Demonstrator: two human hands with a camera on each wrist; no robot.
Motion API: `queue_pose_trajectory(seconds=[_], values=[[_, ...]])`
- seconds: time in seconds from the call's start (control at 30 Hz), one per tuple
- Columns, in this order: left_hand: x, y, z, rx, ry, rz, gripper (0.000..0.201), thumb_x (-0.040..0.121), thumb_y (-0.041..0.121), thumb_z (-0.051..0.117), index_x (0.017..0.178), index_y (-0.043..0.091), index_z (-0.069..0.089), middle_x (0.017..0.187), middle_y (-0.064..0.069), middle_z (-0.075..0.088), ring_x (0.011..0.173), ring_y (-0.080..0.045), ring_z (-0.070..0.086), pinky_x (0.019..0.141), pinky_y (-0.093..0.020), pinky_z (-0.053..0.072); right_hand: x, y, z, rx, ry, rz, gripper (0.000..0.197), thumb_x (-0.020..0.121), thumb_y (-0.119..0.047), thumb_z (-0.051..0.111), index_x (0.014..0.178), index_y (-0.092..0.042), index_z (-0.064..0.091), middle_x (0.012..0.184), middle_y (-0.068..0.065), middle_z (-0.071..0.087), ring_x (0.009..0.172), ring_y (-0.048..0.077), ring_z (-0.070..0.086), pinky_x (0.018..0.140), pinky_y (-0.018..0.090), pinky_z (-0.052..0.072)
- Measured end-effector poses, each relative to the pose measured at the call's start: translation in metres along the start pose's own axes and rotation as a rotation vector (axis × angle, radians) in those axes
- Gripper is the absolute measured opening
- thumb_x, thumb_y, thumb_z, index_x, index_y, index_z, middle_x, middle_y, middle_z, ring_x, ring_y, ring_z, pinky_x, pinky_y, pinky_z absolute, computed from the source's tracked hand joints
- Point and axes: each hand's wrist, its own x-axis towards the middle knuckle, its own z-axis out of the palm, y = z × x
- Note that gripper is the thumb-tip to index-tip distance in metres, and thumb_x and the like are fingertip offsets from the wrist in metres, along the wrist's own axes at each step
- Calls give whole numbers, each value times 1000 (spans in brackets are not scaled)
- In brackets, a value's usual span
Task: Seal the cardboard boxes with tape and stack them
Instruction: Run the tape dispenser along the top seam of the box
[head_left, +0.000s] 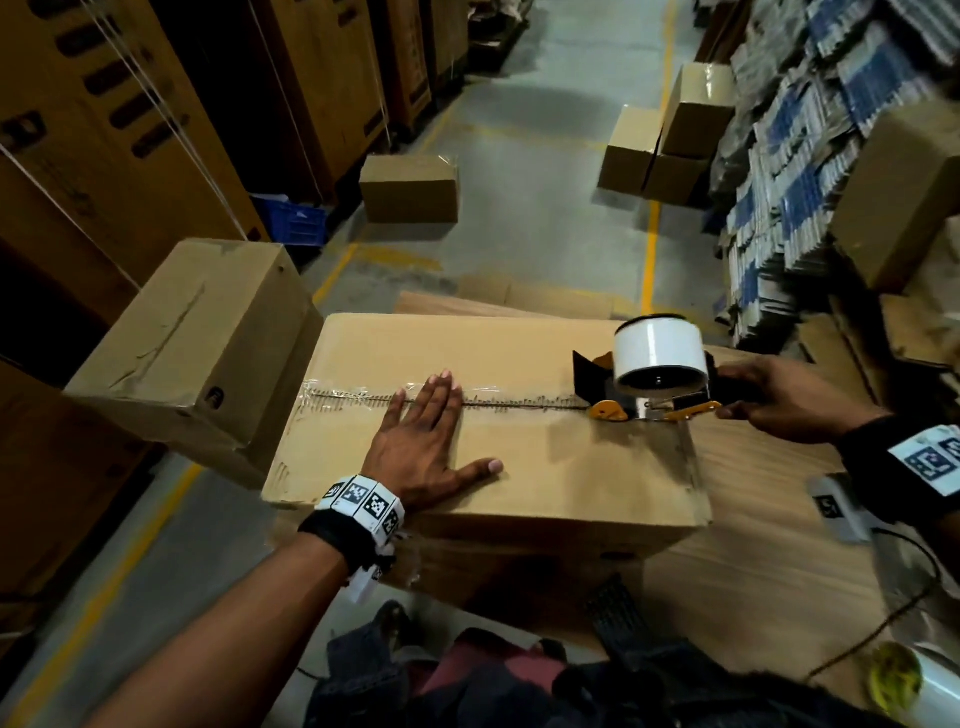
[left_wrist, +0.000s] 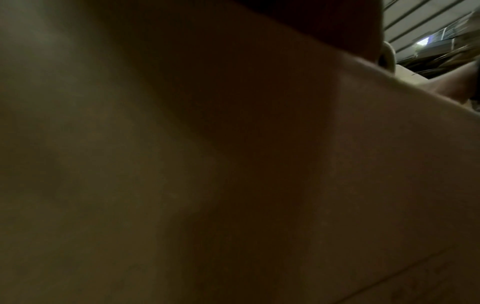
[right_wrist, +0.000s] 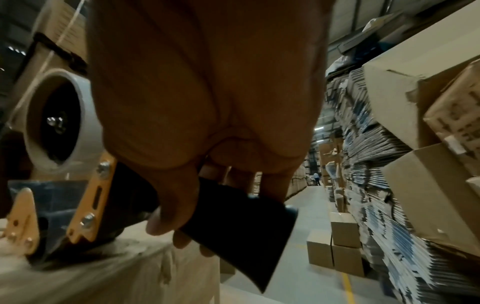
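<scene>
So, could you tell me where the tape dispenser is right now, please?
In the head view the tape dispenser sits on the right end of the cardboard box, over the top seam, its handle gripped by the right hand.

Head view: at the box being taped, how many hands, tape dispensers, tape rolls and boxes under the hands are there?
hands: 2 (left hand flat on the box top, right hand with its grip on the dispenser handle)
tape dispenser: 1
white tape roll: 1
cardboard box under the hands: 1
total: 5
</scene>
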Motion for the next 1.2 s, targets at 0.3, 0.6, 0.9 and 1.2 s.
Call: queue_pose_trajectory(seconds=[0.3, 0.6, 0.9, 1.2], values=[[-10, -47, 0, 65, -3, 41, 116, 81, 98, 1, 166, 19, -12, 170, 2, -25, 157, -13, -23, 129, -45, -7, 3, -4, 45, 79, 7, -35, 27, 81, -7, 82, 103, -23, 74, 90, -6, 77, 89, 16, 72, 80, 41, 59], [0, 23, -20, -7, -20, 102, 124, 74, 100, -7, 165, 16, -13, 170, -2, -25, 157, -16, -22, 128, -53, -8, -1, -13, 56, 78, 12, -10, 36, 82, -9, 82, 77, -37, 59, 78, -9, 68, 82, 21, 67, 69, 33, 49], [21, 87, -12, 1, -26, 123, 125, 76, 101, 1, 166, 14, -9, 171, 0, -21, 157, -15, -23, 125, -56, -15, -3, -9, 60, 181, 59, -41, 23, 83, -11, 84, 98, -25, 73, 91, -6, 77, 87, 16, 70, 78, 39, 57], [33, 104, -4, -8, -30, 163, 124, 77, 100, 0, 166, 14, -7, 172, -1, -20, 157, -14, -22, 128, -50, -7, -14, 0, 56, 261, 44, -83, 36, 89, -8, 78, 119, -27, 73, 106, -13, 76, 99, 5, 69, 87, 27, 54]])
